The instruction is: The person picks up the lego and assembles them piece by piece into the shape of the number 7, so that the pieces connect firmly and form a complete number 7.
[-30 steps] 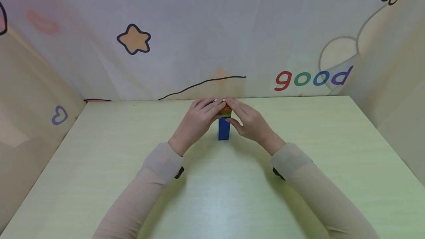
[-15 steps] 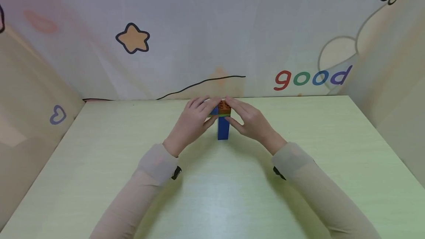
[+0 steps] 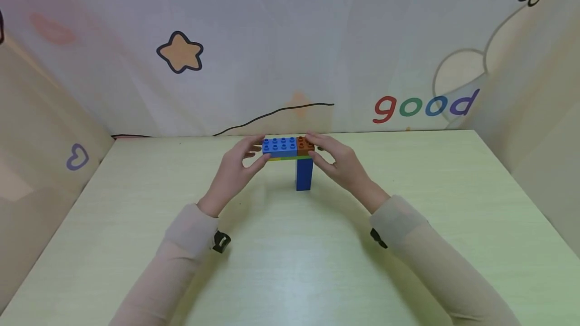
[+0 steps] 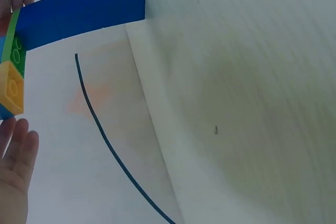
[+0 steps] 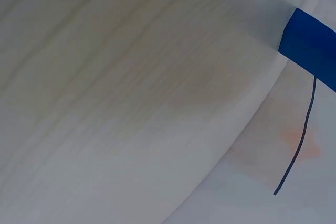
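A T-like build of toy bricks stands upright in the head view, one arm jutting left. Its post is a dark blue column. On top lie a long blue brick and an orange-brown brick, with a thin green layer beneath. A yellow brick shows under the left end in the left wrist view. My right hand pinches the orange-brown end, thumb in front and fingers behind. My left hand is spread at the blue brick's left end, thumb and fingertips right at its corners, fingers mostly straight.
The pale green table carries the build near its back edge. Behind rises a printed cloth backdrop with a star and the word "good". Cloth sides flank the table. A dark strap shows at the left wrist.
My left hand has slid left from the top of the build to the blue brick's far end, uncovering the blue brick. My right hand has stayed at the orange-brown brick.
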Motion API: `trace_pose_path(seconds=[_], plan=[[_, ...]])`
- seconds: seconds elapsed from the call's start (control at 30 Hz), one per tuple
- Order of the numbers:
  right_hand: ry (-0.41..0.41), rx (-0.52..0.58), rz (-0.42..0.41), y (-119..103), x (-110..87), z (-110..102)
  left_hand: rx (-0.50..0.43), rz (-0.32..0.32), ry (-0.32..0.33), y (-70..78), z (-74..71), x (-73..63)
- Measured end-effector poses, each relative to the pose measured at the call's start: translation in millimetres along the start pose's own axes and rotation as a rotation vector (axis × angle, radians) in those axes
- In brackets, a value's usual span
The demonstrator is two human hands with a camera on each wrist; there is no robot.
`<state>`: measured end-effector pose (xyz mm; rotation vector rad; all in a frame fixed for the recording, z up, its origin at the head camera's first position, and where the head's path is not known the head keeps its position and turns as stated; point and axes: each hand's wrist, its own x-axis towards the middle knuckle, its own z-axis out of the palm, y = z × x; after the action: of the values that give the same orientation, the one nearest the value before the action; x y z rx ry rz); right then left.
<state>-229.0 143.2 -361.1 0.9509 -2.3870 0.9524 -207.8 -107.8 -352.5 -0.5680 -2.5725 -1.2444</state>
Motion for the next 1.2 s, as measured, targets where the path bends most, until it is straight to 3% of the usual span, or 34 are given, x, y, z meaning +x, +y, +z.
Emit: trace_pose_path(seconds=[0.27, 0.57, 0.73, 0.93, 1.2], plan=[[0.003, 0.16, 0.042, 1.4, -0.7, 1.9, -0.174, -0.045, 0.027, -5.0, 2.2, 0.4], [-0.034, 0.218, 0.136, -0.4, 3.6, -0.6, -0.261, -0.114, 0.051, -4.4, 4.5, 3.8], [-0.091, 0.249, 0.269, -3.4, 7.4, -0.6, -0.288, -0.194, 0.057, -3.3, 3.0, 5.7], [-0.164, 0.386, 0.485, -6.4, 11.0, 0.4, -0.313, -0.299, 0.025, -3.9, -0.1, 6.2], [-0.233, 0.648, 0.683, -4.4, 15.1, -1.4, -0.513, -0.438, -0.028, -5.1, -1.9, 4.8]])
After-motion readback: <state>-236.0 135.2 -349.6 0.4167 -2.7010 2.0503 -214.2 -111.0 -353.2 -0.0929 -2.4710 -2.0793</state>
